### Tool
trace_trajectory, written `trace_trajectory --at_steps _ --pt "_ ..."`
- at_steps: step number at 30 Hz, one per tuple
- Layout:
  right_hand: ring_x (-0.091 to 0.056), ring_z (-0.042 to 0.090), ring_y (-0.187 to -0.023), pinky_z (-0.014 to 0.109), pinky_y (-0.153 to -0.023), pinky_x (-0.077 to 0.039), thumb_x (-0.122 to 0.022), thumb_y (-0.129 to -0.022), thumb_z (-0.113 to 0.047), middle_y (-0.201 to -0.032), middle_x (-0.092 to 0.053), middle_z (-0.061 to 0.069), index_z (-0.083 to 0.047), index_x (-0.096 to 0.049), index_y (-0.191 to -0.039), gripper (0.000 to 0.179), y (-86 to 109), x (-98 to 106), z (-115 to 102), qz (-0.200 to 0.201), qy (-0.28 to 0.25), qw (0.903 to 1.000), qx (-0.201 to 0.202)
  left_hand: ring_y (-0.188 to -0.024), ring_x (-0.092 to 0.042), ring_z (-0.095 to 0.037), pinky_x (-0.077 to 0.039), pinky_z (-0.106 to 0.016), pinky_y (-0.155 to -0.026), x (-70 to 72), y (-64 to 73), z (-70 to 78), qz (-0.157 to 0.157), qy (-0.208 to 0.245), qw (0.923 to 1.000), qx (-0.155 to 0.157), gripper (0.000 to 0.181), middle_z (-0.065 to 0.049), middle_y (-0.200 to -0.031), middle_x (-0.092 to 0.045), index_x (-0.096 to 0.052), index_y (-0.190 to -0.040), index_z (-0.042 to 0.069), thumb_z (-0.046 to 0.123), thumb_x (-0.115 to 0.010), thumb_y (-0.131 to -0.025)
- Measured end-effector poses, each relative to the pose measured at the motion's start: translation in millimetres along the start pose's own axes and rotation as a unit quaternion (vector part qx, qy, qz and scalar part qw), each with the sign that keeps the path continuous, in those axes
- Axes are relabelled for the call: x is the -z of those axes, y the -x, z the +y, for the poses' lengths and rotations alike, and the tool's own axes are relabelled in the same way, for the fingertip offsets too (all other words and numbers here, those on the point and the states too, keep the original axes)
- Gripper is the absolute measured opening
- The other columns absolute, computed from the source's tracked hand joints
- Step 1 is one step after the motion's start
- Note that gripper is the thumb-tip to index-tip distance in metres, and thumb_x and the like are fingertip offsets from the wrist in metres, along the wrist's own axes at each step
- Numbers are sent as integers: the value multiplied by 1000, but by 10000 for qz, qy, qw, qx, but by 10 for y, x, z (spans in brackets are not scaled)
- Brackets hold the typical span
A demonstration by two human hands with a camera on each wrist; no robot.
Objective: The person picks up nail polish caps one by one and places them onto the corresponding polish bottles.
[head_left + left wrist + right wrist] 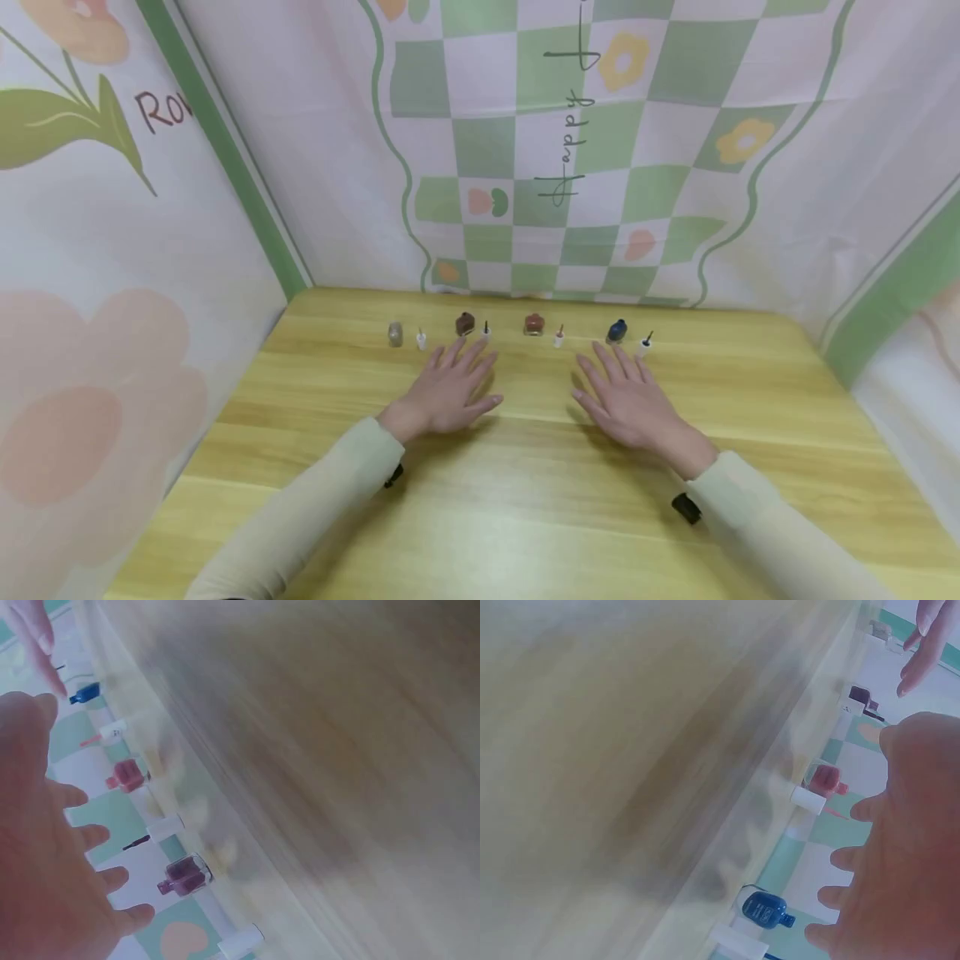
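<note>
Both hands are held palm down with fingers spread, holding nothing. The left hand point(448, 393) is nearest the dark brown nail polish bottle point(465, 324) and its white brush cap point(486, 335). Just short of the blue nail polish bottle point(617, 332) is the right hand point(632, 406), with another brush cap point(646, 346) beyond its fingertips. Between them stand a red nail polish bottle point(534, 325) and its cap point(558, 340). At the left end are a silvery bottle point(395, 334) and cap point(422, 342). The bottles are uncapped; the caps stand brush up. In the wrist views both hands appear raised above the wood.
A light wooden table point(510, 517) carries everything, with the bottles in a row near its back edge. Behind it hangs a green-and-white checkered cloth point(540, 150). Printed cloth point(90, 333) also closes off the left side, and more hangs on the right point(907, 283).
</note>
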State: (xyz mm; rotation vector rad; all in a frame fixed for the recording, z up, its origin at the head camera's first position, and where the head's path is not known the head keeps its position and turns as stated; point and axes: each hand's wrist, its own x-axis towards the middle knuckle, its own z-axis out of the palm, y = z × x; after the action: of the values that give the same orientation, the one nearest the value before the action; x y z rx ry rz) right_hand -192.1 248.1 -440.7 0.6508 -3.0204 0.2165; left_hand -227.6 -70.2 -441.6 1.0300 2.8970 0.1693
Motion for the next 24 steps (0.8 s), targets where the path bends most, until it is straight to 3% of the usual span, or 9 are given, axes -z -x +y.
trace_trajectory --at_steps 4,10,18,24 --pt "-18 55 -148 72 -118 -13 -39 -110 -44 -165 -19 27 -3 -33 -158 63 50 23 21 143 -40 9999 24 -154 -17 -43 -20 -62 -121 -15 -32 5 383 186 9990 -100 73 -11 -171 -14 -24 -163 16 61 -33 -106" --pt "-33 52 -143 69 -114 -27 -58 -104 -34 -158 -33 31 2 -42 -151 61 139 34 68 704 -341 9969 -31 -151 -30 -34 -30 -57 -119 -17 -84 37 959 415 9943 -201 68 -8 -167 -28 -34 -160 17 59 -38 -106" --pt "-47 51 -131 70 -105 -39 -69 -96 -19 -147 -46 29 5 -51 -141 54 210 95 109 1201 -1130 9850 -499 -138 -49 -27 -43 -49 -111 50 -122 102 1860 687 9797 -300 56 -8 -150 -52 -52 -147 13 50 -53 -104" --pt "-47 53 -129 73 -101 -40 -68 -97 -19 -145 -45 31 4 -50 -140 52 304 171 175 1186 -1508 9770 -935 -132 -54 -25 -45 -46 -110 111 -174 199 1983 905 9756 -271 55 -7 -143 -57 -54 -144 12 48 -58 -102"
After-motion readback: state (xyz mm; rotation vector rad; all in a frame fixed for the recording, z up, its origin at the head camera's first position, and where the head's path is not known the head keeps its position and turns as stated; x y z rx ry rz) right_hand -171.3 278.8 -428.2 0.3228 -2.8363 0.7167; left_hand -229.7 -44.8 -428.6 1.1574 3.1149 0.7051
